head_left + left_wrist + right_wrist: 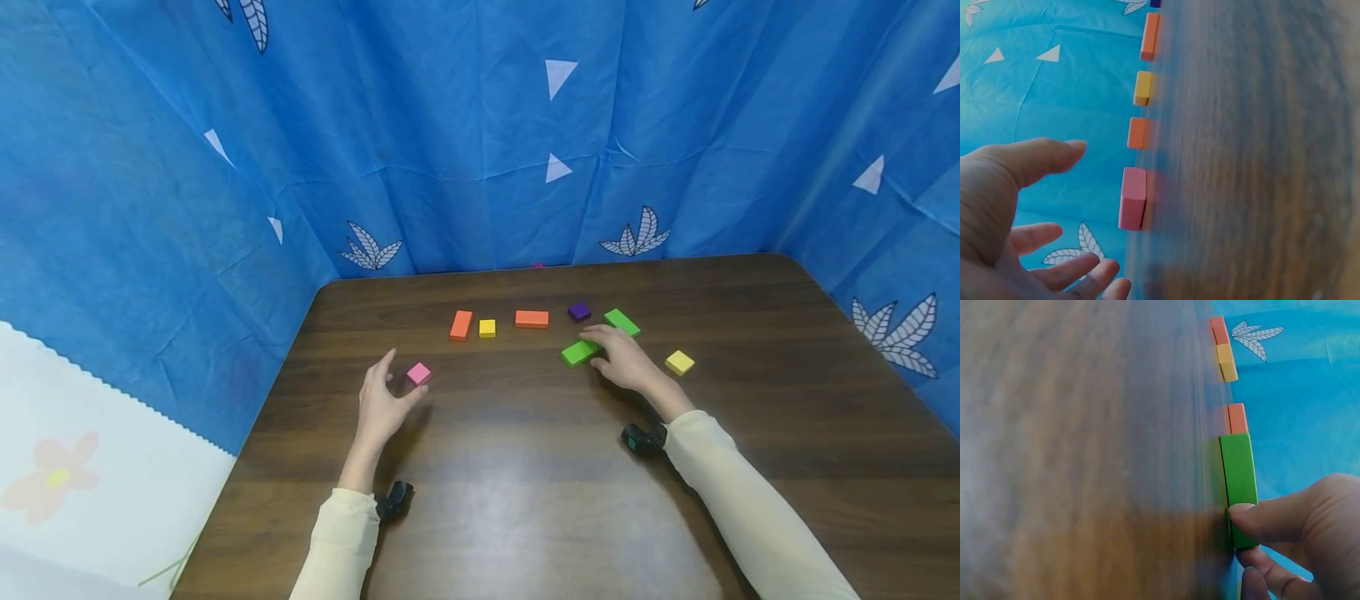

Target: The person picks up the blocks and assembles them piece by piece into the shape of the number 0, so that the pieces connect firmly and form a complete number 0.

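My right hand (621,360) pinches one end of a green rectangular block (1239,475) between thumb and fingers, low over the wooden table. A second green block (622,322) lies just beyond that hand, and a dark purple block (580,312) sits behind it. To the hand's right is a pale yellow block (679,362). My left hand (381,403) holds nothing; its thumb and fingers are spread apart beside a pink block (419,373). In the left wrist view the pink block (1132,198) stands apart from the thumb and fingertips.
Toward the back of the wooden table (495,483) lie an orange block (461,325), a small yellow block (487,328) and another orange block (532,319). A blue patterned curtain (480,133) hangs behind the table and along its sides. White cloth (97,475) hangs at the left.
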A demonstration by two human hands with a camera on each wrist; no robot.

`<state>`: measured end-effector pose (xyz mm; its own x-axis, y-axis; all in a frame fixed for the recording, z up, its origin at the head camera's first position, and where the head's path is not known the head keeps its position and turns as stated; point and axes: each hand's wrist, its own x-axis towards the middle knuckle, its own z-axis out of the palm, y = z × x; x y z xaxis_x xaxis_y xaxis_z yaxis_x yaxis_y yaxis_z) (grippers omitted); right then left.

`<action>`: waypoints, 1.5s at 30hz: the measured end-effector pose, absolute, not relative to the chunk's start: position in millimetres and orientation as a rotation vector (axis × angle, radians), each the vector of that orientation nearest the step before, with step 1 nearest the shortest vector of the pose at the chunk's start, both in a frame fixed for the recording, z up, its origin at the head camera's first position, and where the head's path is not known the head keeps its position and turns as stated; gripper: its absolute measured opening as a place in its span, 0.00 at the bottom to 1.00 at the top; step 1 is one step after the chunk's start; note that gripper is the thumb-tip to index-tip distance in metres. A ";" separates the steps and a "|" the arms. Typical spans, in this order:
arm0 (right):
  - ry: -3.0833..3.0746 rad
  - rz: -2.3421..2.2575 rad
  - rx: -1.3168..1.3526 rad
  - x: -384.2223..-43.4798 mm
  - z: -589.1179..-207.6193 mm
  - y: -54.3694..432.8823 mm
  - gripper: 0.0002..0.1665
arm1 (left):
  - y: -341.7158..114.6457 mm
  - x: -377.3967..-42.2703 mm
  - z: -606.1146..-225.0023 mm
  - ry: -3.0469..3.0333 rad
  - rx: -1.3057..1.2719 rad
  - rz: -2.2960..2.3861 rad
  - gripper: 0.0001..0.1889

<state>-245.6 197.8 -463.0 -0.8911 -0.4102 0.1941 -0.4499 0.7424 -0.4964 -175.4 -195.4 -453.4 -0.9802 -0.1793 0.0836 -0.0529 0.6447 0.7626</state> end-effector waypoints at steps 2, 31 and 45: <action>-2.860 0.855 0.705 -245.1 -463.3 198.3 0.27 | -195.6 -177.3 -455.4 -2.713 0.205 -1.250 0.45; -2.873 0.977 0.518 -234.3 -469.5 201.5 0.22 | -197.5 -196.0 -477.0 -2.672 0.287 -1.108 0.19; -2.832 1.010 0.502 -220.7 -470.6 203.3 0.21 | -191.1 -188.1 -472.9 -2.561 0.235 -1.282 0.17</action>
